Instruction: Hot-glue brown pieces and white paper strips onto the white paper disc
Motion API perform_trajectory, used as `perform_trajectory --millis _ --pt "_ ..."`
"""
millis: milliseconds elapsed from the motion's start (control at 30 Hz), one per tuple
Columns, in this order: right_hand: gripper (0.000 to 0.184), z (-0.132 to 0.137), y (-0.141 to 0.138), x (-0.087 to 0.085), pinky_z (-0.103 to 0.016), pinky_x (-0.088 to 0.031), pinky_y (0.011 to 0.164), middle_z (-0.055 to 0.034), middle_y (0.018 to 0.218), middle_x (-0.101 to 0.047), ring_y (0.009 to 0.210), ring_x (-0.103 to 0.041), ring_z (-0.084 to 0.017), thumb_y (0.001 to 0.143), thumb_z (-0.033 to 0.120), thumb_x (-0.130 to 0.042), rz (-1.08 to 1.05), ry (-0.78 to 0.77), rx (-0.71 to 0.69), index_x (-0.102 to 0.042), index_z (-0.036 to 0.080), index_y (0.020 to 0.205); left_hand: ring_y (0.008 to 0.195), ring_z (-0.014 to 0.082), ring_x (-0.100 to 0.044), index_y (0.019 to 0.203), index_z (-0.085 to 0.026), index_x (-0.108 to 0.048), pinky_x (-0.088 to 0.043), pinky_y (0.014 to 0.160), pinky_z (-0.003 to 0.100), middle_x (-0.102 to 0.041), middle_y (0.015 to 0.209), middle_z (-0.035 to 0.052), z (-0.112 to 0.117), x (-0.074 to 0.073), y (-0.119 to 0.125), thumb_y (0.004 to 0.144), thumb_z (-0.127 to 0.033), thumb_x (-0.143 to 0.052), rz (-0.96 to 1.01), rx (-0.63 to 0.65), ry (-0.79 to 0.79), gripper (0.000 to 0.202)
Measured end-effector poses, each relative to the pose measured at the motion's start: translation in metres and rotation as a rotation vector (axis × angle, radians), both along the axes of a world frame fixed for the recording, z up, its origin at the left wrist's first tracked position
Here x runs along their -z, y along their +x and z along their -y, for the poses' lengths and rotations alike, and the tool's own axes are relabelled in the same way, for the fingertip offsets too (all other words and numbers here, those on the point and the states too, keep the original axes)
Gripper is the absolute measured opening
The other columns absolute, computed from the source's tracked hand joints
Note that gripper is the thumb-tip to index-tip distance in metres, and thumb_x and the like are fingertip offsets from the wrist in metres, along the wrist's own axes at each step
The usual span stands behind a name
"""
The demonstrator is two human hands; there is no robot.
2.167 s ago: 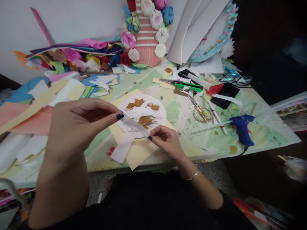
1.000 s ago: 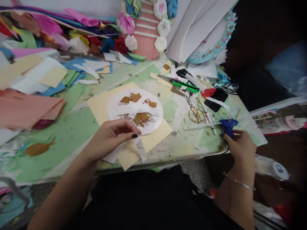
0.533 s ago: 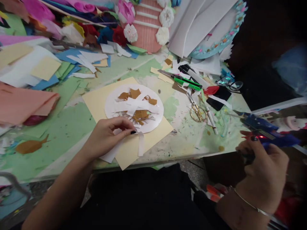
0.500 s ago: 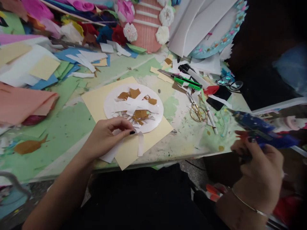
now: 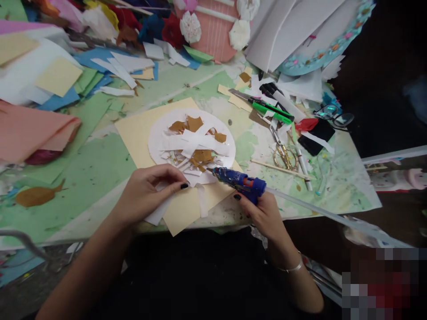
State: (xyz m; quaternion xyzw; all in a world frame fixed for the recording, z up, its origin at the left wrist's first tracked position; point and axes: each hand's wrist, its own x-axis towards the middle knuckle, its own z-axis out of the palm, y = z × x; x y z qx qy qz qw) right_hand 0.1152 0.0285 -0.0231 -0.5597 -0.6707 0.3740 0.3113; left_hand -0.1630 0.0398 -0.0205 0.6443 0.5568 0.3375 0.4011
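My left hand rests at the near edge of a white paper oval, thumb and forefinger pinched on a thin white paper strip that hangs down over the cream sheet. Brown paper pieces and crossed white strips lie on the oval. In my right hand is a blue hot glue gun, its nozzle just above the oval's near right part. A long translucent glue stick sticks out of its back. Another white piece lies partly under my left hand.
Gold-handled scissors, a green utility knife, glasses and a thin wooden stick lie to the right. Paper scraps and a brown fish-shaped cutout are at left. A decorated white-and-blue piece stands behind.
My right hand has brought the glue gun from the far right in over the oval's near edge. My left hand keeps its pinch. The camera view has shifted slightly.
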Motion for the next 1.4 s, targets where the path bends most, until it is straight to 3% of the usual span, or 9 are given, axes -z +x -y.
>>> perform_trajectory --millis 167,367,667,933,1100,1233,1400 --pt "0.023 0.002 0.0 -0.001 -0.029 -0.043 0.062 -0.004 0.075 -0.06 0.071 -0.055 -0.018 0.09 0.04 -0.055 0.1 0.015 -0.034 -0.061 0.019 0.083 0.074 0.0144 -0.064 0.08 -0.025 -0.069 -0.049 0.069 0.024 -0.07 0.08 -0.0008 0.0 0.0 -0.001 0.083 -0.03 -0.065 -0.001 0.015 0.003 0.007" --pt "0.026 0.004 -0.002 -0.003 -0.028 -0.04 0.06 -0.0018 0.074 -0.056 0.065 -0.051 -0.015 0.092 0.041 -0.054 0.178 0.022 -0.053 -0.058 0.019 0.079 0.075 0.0147 -0.064 0.081 -0.026 -0.068 -0.049 0.071 0.024 -0.07 0.08 -0.0021 0.001 0.0 0.0 0.084 -0.031 -0.065 -0.007 0.02 -0.004 0.007" --pt "0.016 0.008 0.003 -0.004 -0.029 -0.045 0.069 -0.005 0.085 -0.061 0.078 -0.056 -0.018 0.093 0.034 -0.055 0.2 0.1 -0.146 -0.059 0.02 0.085 0.075 0.0139 -0.064 0.081 -0.026 -0.067 -0.049 0.072 0.024 -0.07 0.081 -0.0022 0.001 0.003 -0.002 0.084 -0.029 -0.064 -0.004 0.025 -0.01 0.006" --pt "0.013 0.01 0.005 -0.002 -0.03 -0.046 0.068 -0.0044 0.084 -0.06 0.077 -0.056 -0.018 0.092 0.031 -0.056 0.172 0.112 -0.102 -0.059 0.021 0.085 0.075 0.0143 -0.064 0.08 -0.024 -0.068 -0.05 0.07 0.024 -0.07 0.08 -0.001 -0.001 0.0 0.001 0.083 -0.028 -0.065 -0.009 0.035 0.012 0.006" --pt "0.01 0.012 0.009 0.004 -0.031 -0.048 0.074 -0.0043 0.089 -0.06 0.082 -0.058 -0.019 0.09 0.031 -0.059 0.011 0.109 -0.078 -0.06 0.022 0.088 0.076 0.0135 -0.065 0.082 -0.022 -0.066 -0.052 0.07 0.023 -0.069 0.08 -0.0009 -0.01 -0.016 0.013 0.082 -0.024 -0.067 0.027 0.035 0.123 0.002" --pt "0.014 0.019 0.013 0.015 -0.036 -0.052 0.074 -0.0069 0.092 -0.063 0.084 -0.061 -0.023 0.087 0.034 -0.062 -0.088 0.06 0.093 -0.064 0.022 0.093 0.073 0.0121 -0.065 0.082 -0.021 -0.067 -0.051 0.067 0.022 -0.07 0.082 -0.0018 -0.023 -0.036 0.025 0.084 -0.019 -0.062 -0.047 0.098 0.199 0.007" --pt "0.022 0.023 0.015 0.024 -0.035 -0.055 0.075 -0.005 0.094 -0.065 0.084 -0.064 -0.022 0.082 0.032 -0.069 -0.258 0.041 0.256 -0.064 0.024 0.102 0.074 0.0115 -0.064 0.088 -0.017 -0.065 -0.053 0.071 0.023 -0.068 0.084 -0.0005 -0.041 -0.05 0.033 0.084 -0.02 -0.064 -0.074 0.076 0.253 0.005"
